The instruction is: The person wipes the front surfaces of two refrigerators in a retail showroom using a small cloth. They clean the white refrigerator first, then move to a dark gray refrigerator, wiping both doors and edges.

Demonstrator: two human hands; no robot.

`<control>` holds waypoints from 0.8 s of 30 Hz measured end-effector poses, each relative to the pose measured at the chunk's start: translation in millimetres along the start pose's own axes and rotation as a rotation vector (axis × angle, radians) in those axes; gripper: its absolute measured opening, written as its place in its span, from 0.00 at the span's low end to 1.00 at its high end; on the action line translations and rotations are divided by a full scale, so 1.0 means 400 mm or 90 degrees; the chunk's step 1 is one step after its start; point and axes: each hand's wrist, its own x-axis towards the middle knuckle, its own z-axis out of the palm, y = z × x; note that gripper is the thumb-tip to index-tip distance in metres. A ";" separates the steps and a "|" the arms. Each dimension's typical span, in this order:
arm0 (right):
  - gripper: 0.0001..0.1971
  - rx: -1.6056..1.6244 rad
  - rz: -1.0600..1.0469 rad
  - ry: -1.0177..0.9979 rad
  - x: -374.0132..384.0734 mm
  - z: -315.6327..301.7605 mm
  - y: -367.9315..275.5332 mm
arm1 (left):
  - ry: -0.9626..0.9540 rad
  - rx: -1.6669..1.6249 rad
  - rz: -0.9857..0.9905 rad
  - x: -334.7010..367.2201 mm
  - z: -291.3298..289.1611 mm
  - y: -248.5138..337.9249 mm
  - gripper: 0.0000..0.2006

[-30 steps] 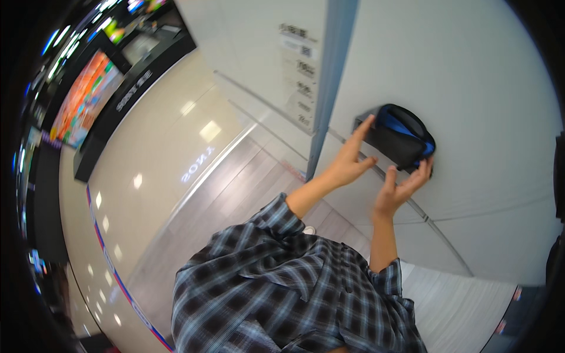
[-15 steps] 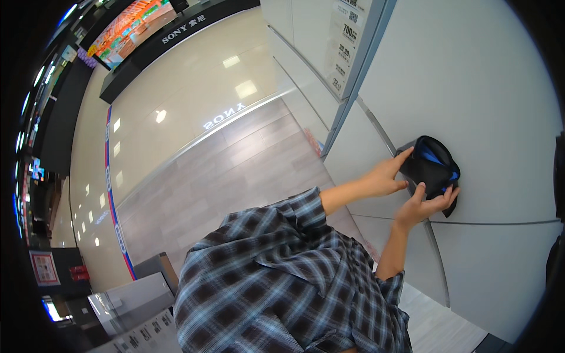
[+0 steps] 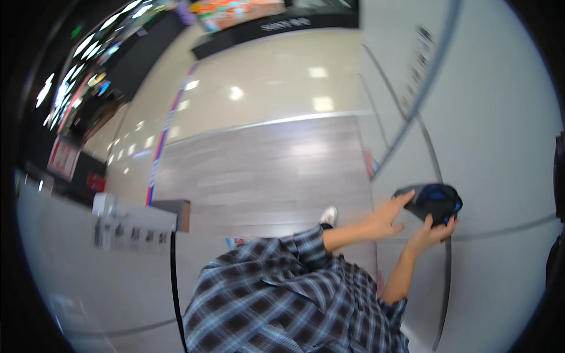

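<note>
A black pouch-like soft case (image 3: 436,207) with blue showing inside its opening is between my hands, in front of a pale cabinet-like door. My right hand (image 3: 428,236) grips its lower edge, with the thumb on the near side and fingers curled round the right. At the left edge, my left hand (image 3: 384,219) has its fingertips on the case and its thumb spread below. Some of the left fingers are hidden and blurred, but that hand appears to hold the case too. What lies inside the case cannot be made out.
Tall pale appliance doors (image 3: 506,135) stand close on the right. On the left is a grey appliance (image 3: 129,282) with a label strip. A black display stand (image 3: 276,26) with a bright screen is at the far end, beyond wood-look flooring (image 3: 259,153). My shoe (image 3: 329,215) shows below.
The view has swung, bringing the left appliance and my shoe into sight. The case sits lower in the picture and looks more folded over; both hands stay at it.
</note>
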 end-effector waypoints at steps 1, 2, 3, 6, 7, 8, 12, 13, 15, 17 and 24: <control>0.31 0.067 0.024 -0.027 -0.022 0.021 -0.008 | 0.045 0.007 0.013 -0.025 -0.001 -0.015 0.44; 0.32 0.013 0.054 -0.077 -0.041 0.019 -0.032 | 0.090 0.013 0.017 -0.055 -0.007 -0.019 0.44; 0.32 0.006 0.063 -0.127 -0.064 0.028 -0.051 | 0.102 0.011 -0.024 -0.087 -0.030 -0.011 0.44; 0.32 0.038 0.034 -0.226 -0.067 0.035 -0.096 | 0.151 0.025 -0.122 -0.136 -0.074 0.076 0.42; 0.33 0.071 0.050 -0.266 -0.071 0.031 -0.121 | 0.165 0.018 -0.150 -0.157 -0.081 0.114 0.42; 0.34 0.104 0.065 -0.304 -0.073 0.035 -0.153 | 0.211 0.049 -0.150 -0.179 -0.094 0.152 0.41; 0.35 0.151 0.021 -0.435 -0.128 0.063 -0.227 | 0.375 0.145 -0.163 -0.272 -0.128 0.172 0.36; 0.35 0.153 0.002 -0.459 -0.144 0.067 -0.243 | 0.419 0.174 -0.175 -0.296 -0.135 0.181 0.34; 0.34 0.161 -0.033 -0.501 -0.162 0.076 -0.267 | 0.534 0.199 -0.222 -0.333 -0.143 0.206 0.30; 0.33 0.142 -0.088 -0.520 -0.196 0.077 -0.289 | 0.699 0.270 -0.205 -0.357 -0.149 0.247 0.21; 0.23 0.294 -0.122 -0.661 -0.346 0.106 -0.425 | 0.931 0.469 -0.205 -0.557 -0.167 0.369 0.15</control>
